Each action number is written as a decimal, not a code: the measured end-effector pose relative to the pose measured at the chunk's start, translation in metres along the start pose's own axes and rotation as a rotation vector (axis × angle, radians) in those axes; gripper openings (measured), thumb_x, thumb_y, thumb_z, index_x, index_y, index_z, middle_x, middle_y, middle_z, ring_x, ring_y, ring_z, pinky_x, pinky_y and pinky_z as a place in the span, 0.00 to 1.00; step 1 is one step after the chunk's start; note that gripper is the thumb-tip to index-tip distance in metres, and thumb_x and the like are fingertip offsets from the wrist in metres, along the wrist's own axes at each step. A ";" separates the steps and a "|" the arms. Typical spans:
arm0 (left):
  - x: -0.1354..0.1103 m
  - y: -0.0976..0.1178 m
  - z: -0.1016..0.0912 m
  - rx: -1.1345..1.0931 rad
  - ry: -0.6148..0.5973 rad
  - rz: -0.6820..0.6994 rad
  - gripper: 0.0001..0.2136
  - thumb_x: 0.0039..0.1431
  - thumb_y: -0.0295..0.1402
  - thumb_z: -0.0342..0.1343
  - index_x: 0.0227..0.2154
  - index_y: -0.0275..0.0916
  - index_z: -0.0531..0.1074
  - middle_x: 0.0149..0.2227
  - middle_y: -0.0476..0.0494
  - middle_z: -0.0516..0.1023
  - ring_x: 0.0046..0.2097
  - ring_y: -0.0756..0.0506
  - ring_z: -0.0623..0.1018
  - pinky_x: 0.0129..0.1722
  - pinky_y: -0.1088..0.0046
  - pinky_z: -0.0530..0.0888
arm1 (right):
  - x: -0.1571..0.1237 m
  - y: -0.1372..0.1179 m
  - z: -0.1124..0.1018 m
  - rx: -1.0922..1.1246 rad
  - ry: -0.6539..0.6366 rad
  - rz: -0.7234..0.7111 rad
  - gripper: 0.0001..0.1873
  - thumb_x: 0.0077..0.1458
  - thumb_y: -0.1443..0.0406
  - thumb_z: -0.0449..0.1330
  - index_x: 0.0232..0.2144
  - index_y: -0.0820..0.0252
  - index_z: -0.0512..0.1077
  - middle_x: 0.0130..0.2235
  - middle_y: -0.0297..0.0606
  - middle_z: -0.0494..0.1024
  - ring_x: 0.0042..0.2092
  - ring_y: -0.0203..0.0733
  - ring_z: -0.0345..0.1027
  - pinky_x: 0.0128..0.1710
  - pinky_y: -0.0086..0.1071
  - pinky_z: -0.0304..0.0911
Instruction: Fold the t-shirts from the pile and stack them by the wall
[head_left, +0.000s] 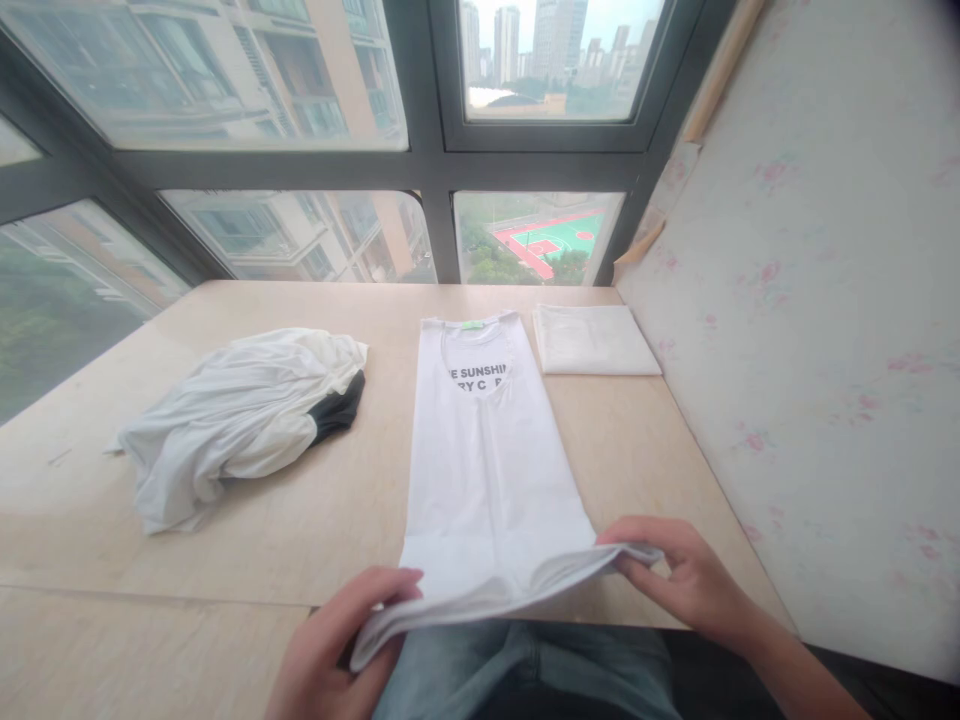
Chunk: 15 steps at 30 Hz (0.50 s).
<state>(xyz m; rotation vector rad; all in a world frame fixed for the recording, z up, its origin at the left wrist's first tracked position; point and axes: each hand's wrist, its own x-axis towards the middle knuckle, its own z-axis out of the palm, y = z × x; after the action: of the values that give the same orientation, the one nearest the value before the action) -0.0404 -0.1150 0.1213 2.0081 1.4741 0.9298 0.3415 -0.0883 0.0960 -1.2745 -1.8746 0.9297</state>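
Note:
A white T-shirt (487, 470) lies lengthwise before me, its sides folded inward into a long panel. Its neckline faces the window, and dark printed letters show inside the collar. My left hand (349, 635) pinches the near left corner of the hem, thumb on top and fingers beneath. At the near right corner, my right hand (675, 575) grips the hem the same way. Between both hands the hem is lifted off the surface and sags slightly at the table's front edge, above my jeans.
A loose heap of white clothes (232, 420) with a black part (337, 408) lies on the left of the wooden tabletop (360, 500). A folded white garment (596, 340) sits at the back right. Windows (540, 240) stand behind; a floral-papered wall (825, 300) borders the right side.

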 end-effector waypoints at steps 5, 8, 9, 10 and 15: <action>0.124 -0.049 0.007 -0.251 0.113 -0.189 0.20 0.55 0.42 0.61 0.48 0.39 0.74 0.42 0.42 0.80 0.42 0.43 0.79 0.39 0.70 0.76 | 0.133 0.028 -0.010 0.156 0.099 0.142 0.19 0.55 0.56 0.63 0.46 0.57 0.78 0.41 0.41 0.81 0.39 0.44 0.76 0.38 0.35 0.73; 0.184 -0.095 0.033 -0.216 0.071 -0.314 0.26 0.53 0.43 0.58 0.53 0.35 0.71 0.32 0.46 0.77 0.33 0.46 0.76 0.32 0.73 0.72 | 0.204 0.061 0.008 0.097 0.131 0.236 0.22 0.54 0.60 0.62 0.50 0.60 0.75 0.41 0.40 0.80 0.39 0.42 0.74 0.40 0.34 0.70; 0.196 -0.109 0.041 -0.182 0.061 -0.337 0.26 0.51 0.42 0.59 0.51 0.34 0.73 0.29 0.48 0.76 0.31 0.47 0.74 0.31 0.73 0.70 | 0.219 0.072 0.016 0.055 0.141 0.283 0.22 0.53 0.63 0.62 0.50 0.61 0.75 0.40 0.41 0.80 0.39 0.42 0.74 0.41 0.34 0.69; 0.203 -0.121 0.048 -0.147 0.055 -0.352 0.24 0.49 0.41 0.59 0.49 0.33 0.74 0.27 0.50 0.74 0.30 0.48 0.72 0.30 0.74 0.69 | 0.230 0.082 0.023 0.017 0.147 0.322 0.21 0.52 0.65 0.62 0.50 0.63 0.75 0.39 0.41 0.80 0.39 0.42 0.74 0.42 0.35 0.69; 0.207 -0.144 0.058 -0.077 0.056 -0.348 0.22 0.52 0.41 0.57 0.49 0.36 0.75 0.22 0.55 0.66 0.27 0.50 0.67 0.30 0.75 0.66 | 0.235 0.112 0.039 -0.061 0.185 0.365 0.20 0.51 0.69 0.59 0.48 0.65 0.75 0.36 0.40 0.78 0.38 0.41 0.72 0.46 0.37 0.66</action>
<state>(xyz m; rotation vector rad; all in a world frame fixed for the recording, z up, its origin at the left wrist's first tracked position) -0.0477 0.1266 0.0306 1.6124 1.7199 0.8828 0.2925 0.1570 0.0141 -1.7162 -1.5671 0.9044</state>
